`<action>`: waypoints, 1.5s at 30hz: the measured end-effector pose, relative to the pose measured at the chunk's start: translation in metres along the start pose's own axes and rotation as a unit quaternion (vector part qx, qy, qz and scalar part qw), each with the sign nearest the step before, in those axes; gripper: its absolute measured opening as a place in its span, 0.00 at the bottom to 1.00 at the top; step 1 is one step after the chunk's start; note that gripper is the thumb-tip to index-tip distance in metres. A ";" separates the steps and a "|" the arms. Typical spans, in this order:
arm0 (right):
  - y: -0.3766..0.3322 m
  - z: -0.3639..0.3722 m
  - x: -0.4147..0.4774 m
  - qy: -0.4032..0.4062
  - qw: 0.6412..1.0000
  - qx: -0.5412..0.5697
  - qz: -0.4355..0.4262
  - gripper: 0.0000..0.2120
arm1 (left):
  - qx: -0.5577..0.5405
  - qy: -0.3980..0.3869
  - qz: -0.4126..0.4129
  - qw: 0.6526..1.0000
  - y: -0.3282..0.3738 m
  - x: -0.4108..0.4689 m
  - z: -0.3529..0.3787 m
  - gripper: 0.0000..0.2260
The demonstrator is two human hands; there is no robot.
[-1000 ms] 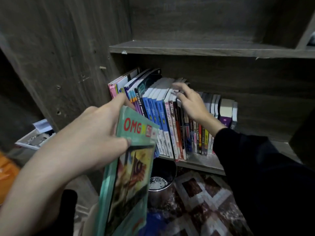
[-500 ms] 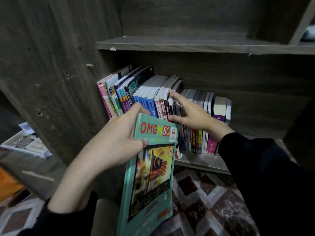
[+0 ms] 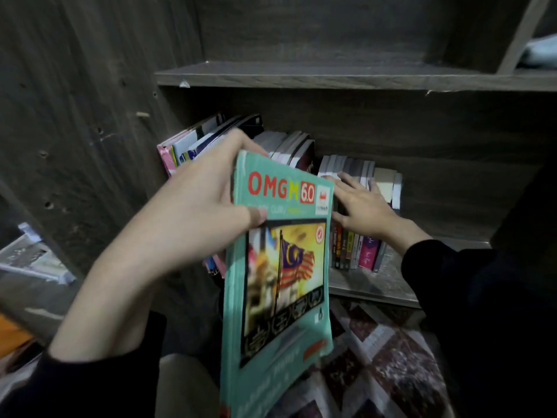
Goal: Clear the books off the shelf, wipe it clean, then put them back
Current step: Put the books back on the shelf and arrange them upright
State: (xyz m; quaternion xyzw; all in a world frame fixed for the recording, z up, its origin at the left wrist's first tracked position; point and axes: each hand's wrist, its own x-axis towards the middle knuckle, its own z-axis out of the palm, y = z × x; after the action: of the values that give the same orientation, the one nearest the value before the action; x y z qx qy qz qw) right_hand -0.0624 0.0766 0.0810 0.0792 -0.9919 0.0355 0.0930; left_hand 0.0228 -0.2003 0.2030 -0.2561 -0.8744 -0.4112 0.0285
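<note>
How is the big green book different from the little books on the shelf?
The green book is off the shelf, gripped by the left hand. The little books stand in a row on the shelf, under the right hand and its flat fingers. The green book shows its front cover with a flag picture, while the little books show only spines and page tops. Both have colourful print.

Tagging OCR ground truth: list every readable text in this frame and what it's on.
"OMGM": cover top of the teal paperback book in the left hand.
"6.0": red box beside it.
Subtitle, white logo box, lower cover text: blurred, unreadable.
Spines of the upright books on the grey wooden shelf: too small to read.
</note>
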 end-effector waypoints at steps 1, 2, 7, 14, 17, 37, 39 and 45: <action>0.003 -0.001 -0.003 -0.002 1.000 -0.003 0.001 0.32 | -0.006 0.014 0.003 1.000 0.002 0.005 -0.002 0.22; 0.006 -0.002 -0.006 -0.002 1.000 -0.002 0.002 0.32 | -0.013 0.029 0.004 0.999 0.003 0.011 -0.005 0.22; 0.015 0.002 -0.011 0.020 1.000 0.017 -0.008 0.29 | -0.007 0.112 -0.009 0.994 0.004 0.040 -0.008 0.21; 0.016 0.004 -0.012 0.017 1.000 0.020 -0.010 0.31 | 0.055 0.202 0.043 0.977 0.004 0.075 0.040 0.19; 0.016 0.004 -0.011 0.020 1.000 0.020 -0.013 0.31 | 0.048 0.217 0.056 0.973 -0.002 0.084 0.067 0.21; 0.014 0.003 -0.014 0.027 0.999 0.022 -0.002 0.33 | 0.140 0.219 0.033 0.965 -0.081 0.036 0.167 0.38; 0.014 0.003 -0.014 0.031 0.999 0.020 -0.002 0.32 | 0.189 0.228 0.068 0.953 -0.086 0.025 0.189 0.42; 0.014 0.004 -0.013 0.030 0.999 0.016 -0.005 0.33 | 0.277 0.245 0.029 0.928 -0.094 0.048 0.194 0.50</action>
State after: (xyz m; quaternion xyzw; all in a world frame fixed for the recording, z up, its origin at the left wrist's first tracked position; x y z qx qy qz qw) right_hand -0.0522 0.0918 0.0740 0.0842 -0.9875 0.0529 0.1220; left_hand -0.0320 -0.0871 0.0210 -0.1542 -0.9115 -0.2013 0.3239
